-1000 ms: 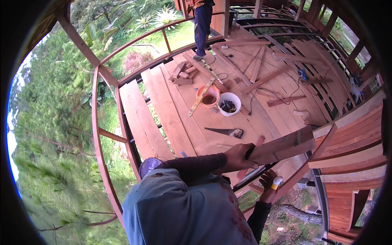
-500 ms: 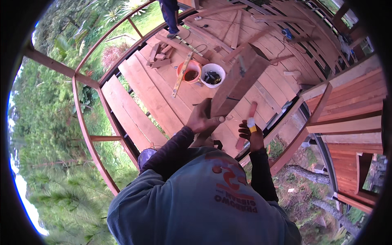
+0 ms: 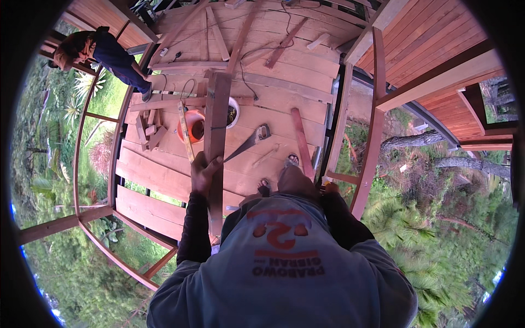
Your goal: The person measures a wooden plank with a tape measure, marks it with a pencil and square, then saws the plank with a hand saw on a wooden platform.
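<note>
My left hand (image 3: 203, 174) is closed around the near part of a long squared wooden beam (image 3: 217, 117), which points away from me with a dark pencil-like line across it. By my right hip is my right hand (image 3: 330, 188), its fingers mostly hidden; a small yellow-orange object (image 3: 327, 179) shows at it, its kind unclear. A handsaw (image 3: 247, 144) lies on the deck right of the beam. Beyond my left hand a yellow spirit level (image 3: 186, 134) leans on an orange bucket (image 3: 181, 127). The beam partly covers a white bucket (image 3: 237, 111) with dark contents.
Gaps run between the deck boards (image 3: 158, 164). A reddish plank (image 3: 301, 143) lies to the right, near a railing (image 3: 365, 180) above a drop. Cut blocks (image 3: 155, 135) are piled at left. Cords (image 3: 246, 82) and loose timbers lie farther back. Another person (image 3: 112, 57) bends at the far-left railing.
My view has swung to the right. The beam now points straighter ahead, still in my left hand. My right hand has dropped back beside my hip, and the handsaw has come into sight.
</note>
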The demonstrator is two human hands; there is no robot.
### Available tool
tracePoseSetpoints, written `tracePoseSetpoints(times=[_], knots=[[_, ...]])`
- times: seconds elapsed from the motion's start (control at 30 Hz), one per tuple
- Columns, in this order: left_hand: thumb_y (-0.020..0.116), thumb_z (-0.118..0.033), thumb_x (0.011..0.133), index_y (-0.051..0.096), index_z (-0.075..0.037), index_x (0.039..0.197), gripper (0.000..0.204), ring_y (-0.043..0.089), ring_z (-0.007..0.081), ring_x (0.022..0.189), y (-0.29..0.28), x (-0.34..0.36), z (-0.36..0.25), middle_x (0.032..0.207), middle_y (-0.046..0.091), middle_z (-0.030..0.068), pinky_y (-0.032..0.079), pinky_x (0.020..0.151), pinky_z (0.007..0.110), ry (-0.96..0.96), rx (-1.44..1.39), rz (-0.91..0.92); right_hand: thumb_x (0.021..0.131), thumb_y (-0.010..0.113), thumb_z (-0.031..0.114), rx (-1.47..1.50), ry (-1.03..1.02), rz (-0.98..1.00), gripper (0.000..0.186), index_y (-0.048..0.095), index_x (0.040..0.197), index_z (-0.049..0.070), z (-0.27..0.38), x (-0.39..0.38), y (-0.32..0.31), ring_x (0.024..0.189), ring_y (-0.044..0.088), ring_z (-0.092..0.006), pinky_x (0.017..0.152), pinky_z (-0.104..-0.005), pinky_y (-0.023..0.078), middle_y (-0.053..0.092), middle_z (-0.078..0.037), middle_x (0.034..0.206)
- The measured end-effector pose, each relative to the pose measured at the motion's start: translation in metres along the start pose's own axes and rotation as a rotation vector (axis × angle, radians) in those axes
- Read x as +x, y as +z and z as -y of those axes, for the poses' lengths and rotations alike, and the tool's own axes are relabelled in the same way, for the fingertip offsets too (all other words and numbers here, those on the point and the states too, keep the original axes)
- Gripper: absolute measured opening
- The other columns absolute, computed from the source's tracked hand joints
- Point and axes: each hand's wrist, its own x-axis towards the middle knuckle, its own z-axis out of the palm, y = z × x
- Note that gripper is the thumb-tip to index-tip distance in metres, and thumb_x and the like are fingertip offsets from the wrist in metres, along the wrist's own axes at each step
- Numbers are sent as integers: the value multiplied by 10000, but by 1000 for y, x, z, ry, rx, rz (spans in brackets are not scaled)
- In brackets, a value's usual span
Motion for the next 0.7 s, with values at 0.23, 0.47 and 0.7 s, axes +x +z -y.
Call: tracePoseSetpoints(times=[0.23, 0.47, 0.7], knots=[[804, -360, 811, 650, 60, 1073, 518, 639, 179, 853, 62, 63, 8, 929, 695, 121, 508, 747, 336, -205, 67, 38, 1012, 631, 349, -275, 241, -96, 287, 690, 1082, 78, 26, 42, -35, 604, 665, -276, 472, -456, 516, 682, -116, 755], [792, -422, 798, 655, 89, 1107, 612, 721, 278, 947, 126, 127, -55, 995, 734, 232, 558, 818, 413, -155, 408, 27, 1019, 469, 288, -190, -14, 89, 234, 623, 1011, 110, 228, 100, -17, 635, 577, -221, 517, -432, 429, 635, -56, 847], [802, -435, 795, 668, 101, 1111, 637, 727, 276, 929, 140, 203, -52, 992, 743, 221, 563, 811, 411, -184, 383, 49, 1040, 461, 241, 314, 11, 224, 222, 606, 1137, 104, 399, 107, 54, 659, 601, -217, 519, -401, 447, 616, -72, 847]])
